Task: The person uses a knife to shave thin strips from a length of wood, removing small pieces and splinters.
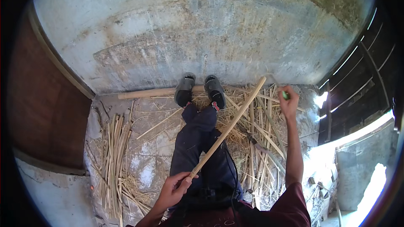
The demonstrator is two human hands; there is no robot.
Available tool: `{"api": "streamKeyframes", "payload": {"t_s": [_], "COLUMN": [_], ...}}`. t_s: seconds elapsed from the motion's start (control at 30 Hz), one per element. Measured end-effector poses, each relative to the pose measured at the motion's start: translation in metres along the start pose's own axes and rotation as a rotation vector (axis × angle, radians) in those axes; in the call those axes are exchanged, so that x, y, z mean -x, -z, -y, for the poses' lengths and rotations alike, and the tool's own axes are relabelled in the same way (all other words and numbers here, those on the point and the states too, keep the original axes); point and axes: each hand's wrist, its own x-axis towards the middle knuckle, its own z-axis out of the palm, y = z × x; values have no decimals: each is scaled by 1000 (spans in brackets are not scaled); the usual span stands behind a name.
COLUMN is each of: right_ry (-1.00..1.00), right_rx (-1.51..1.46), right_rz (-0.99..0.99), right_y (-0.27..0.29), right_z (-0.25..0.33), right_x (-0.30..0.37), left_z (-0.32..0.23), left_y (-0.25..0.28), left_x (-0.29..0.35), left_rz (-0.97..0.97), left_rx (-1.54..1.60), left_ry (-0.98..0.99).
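A long pale bamboo strip point(229, 127) slants across my legs, its near end pinched in my left hand point(174, 188). Its far end rises to the right, close to the wall. My right hand point(288, 103) is closed round the green handle of a knife point(285, 95). The thin, blurred blade reaches from that hand toward the strip's far tip; whether the two touch, I cannot tell. Both my legs are stretched out under the strip, with dark shoes point(184, 90) toward the wall.
Bundled split strips point(114, 159) lie at the left, and more strips with shavings point(263, 143) are heaped at the right. A thick pole point(145, 93) lies along the foot of the stained wall point(202, 29). Brown panel point(48, 96) stands left, dark slatted boards point(357, 80) right.
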Motion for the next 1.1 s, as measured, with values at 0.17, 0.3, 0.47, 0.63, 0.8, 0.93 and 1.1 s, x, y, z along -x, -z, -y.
{"api": "streamKeyframes", "payload": {"t_s": [0.17,0.3,0.47,0.63,0.8,0.93,1.1], "right_ry": [-227,-393,-424,-456,-124,223,420], "right_rx": [-118,-59,-238,-398,-462,-440,-285], "right_rz": [-36,279,30,23,169,266,325], "right_y": [17,21,-9,-17,-42,-43,-44], "right_z": [-83,-108,-24,82,152,197,223], "right_x": [17,67,101,108,124,123,128], "left_z": [5,18,18,1,-5,-21,-26], "left_y": [14,11,13,9,-4,-15,-27], "left_x": [-19,-33,-41,-55,-69,-73,-73], "left_rz": [-102,-104,-56,115,135,155,111], "left_rx": [-74,7,0,191,161,181,40], "left_ry": [-56,33,54,207,109,80,-75]}}
